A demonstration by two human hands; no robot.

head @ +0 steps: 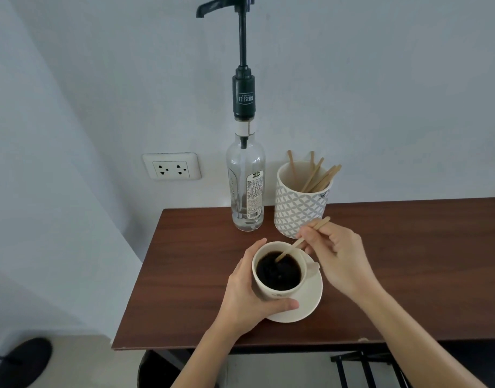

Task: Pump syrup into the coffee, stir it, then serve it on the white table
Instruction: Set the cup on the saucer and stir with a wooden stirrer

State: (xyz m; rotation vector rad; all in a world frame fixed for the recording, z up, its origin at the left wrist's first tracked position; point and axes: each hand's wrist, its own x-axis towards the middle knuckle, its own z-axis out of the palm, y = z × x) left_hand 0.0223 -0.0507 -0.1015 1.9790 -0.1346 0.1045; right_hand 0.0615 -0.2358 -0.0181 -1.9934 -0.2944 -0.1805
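A cream cup (261,289) full of black coffee (278,271) stands on a cream saucer (310,301) near the left end of a dark wooden table (408,275). My left hand (247,289) wraps around the cup's left side. My right hand (336,256) pinches a wooden stir stick (292,247) whose lower end dips into the coffee. Behind the cup stands a clear glass syrup bottle (247,186) with a tall black pump (243,51), its spout pointing left.
A patterned white-and-grey holder (296,208) with several wooden stir sticks stands right of the bottle, just behind my right hand. A wall socket (171,170) is on the wall to the left. A black stool or frame (366,371) shows below the table's front edge.
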